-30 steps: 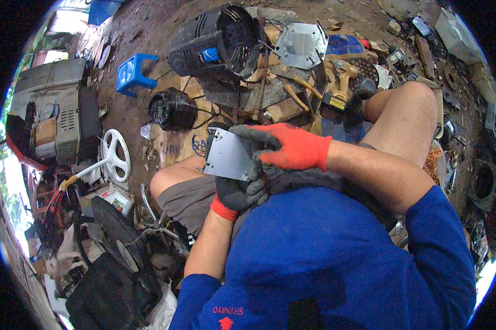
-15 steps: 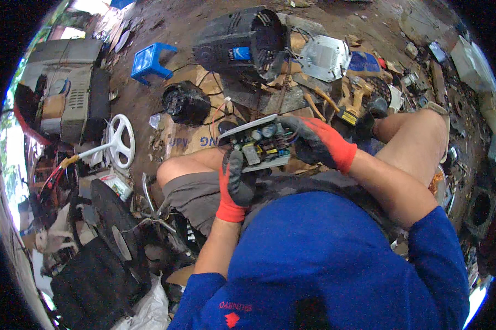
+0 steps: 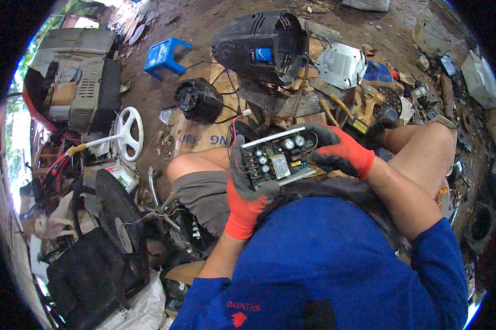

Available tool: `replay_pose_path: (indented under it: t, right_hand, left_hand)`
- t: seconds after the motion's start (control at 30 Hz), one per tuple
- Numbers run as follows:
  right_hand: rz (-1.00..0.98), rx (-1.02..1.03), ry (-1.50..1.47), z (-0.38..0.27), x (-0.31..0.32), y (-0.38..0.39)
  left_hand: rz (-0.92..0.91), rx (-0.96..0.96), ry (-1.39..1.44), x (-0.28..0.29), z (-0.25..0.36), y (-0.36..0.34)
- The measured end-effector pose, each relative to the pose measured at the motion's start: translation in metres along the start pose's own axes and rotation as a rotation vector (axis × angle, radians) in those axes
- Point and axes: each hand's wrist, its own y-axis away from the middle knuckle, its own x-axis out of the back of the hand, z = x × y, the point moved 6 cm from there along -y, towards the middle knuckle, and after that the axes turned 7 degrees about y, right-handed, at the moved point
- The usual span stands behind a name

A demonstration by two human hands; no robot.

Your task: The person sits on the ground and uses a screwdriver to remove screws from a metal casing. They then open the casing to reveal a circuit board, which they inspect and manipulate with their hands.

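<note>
Both my hands wear orange gloves with dark grey palms. Between them, above my lap, is a circuit board (image 3: 280, 165) in an open metal frame, its component side facing up. Capacitors, a yellow-and-silver transformer and small coils show on it. My left hand (image 3: 247, 184) closes round the board's left end, thumb along the near edge. At the right end, my right hand (image 3: 336, 151) grips the frame, fingers curled at its far corner. A thin red wire with a white connector (image 3: 246, 113) rises from the left end. The fingers beneath the board are hidden.
Ahead on cardboard (image 3: 196, 140) lie a black motor-like part (image 3: 198, 100) and a large black plastic housing (image 3: 259, 47). A metal plate (image 3: 341, 66) and a yellow cordless drill (image 3: 364, 110) are at right. A blue stool (image 3: 165, 56) and white handwheel (image 3: 130, 135) stand left.
The circuit board has tilted so that its component face shows more fully. My left hand has shifted round its left end. The whole view has moved slightly.
</note>
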Motion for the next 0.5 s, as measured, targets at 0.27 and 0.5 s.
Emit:
replay_pose_path:
  t: [0.27,0.5]
  right_hand:
    - [-0.05,0.047,-0.033,-0.003,-0.007,0.0]
    - [-0.036,0.0,-0.072,0.01,-0.013,0.0]
  left_hand:
    - [-0.159,0.001,-0.004,-0.01,0.01,0.001]
    - [-0.126,0.044,0.124,-0.017,0.008,0.005]
